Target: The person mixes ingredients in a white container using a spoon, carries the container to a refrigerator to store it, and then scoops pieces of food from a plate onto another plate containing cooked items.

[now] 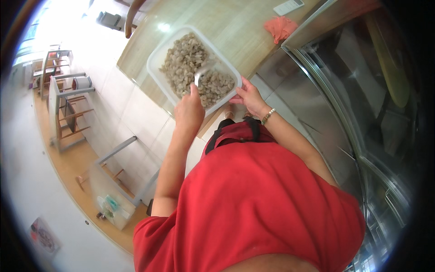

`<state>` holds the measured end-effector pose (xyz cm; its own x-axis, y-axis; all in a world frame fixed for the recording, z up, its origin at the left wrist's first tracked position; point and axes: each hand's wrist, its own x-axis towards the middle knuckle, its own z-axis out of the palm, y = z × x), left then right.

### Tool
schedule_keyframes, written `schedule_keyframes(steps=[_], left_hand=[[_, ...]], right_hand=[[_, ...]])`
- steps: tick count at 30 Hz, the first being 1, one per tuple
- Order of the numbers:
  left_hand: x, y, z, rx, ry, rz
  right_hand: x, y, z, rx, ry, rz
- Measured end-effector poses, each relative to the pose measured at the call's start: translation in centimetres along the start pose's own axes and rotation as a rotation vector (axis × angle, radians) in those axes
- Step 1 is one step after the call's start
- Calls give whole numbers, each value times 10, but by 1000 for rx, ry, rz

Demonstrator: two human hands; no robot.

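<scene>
A white plastic tub [154,73] holds a heap of raw, greyish peeled shrimp [187,56] and rests on a wooden-topped table. In my left hand [190,110] is the handle of a shiny metal spoon [200,73]; its far end is blurred and lies among the shrimp, beside a gap in the heap. My right hand [249,95] wears a bead bracelet at the wrist and grips the tub's near right corner, thumb and fingers at the rim.
On the table [244,20], towards its far right, lie a crumpled orange cloth or glove [280,29] and a white device [289,6]. A glass-fronted metal cabinet [326,98] stands close on the right. Small tables and stools [71,112] stand at the left, along a wall.
</scene>
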<state>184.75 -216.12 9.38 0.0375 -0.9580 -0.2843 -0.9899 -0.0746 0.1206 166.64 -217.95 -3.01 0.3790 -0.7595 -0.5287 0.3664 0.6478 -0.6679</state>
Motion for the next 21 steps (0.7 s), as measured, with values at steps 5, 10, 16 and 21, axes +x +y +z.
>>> schedule_keyframes(steps=[5, 10, 16, 21], left_hand=[[1, 7, 27, 99, -52, 149], [-48, -4, 18, 38, -76, 72], [-31, -6, 61, -309, -136, 18], [20, -46, 47, -289, 32, -156]], right_hand=[[-1, -2, 3, 10, -25, 1], [3, 2, -1, 40, -19, -12], [0, 1, 4, 18, 0, 2], [-2, 0, 3, 7, 28, 15]])
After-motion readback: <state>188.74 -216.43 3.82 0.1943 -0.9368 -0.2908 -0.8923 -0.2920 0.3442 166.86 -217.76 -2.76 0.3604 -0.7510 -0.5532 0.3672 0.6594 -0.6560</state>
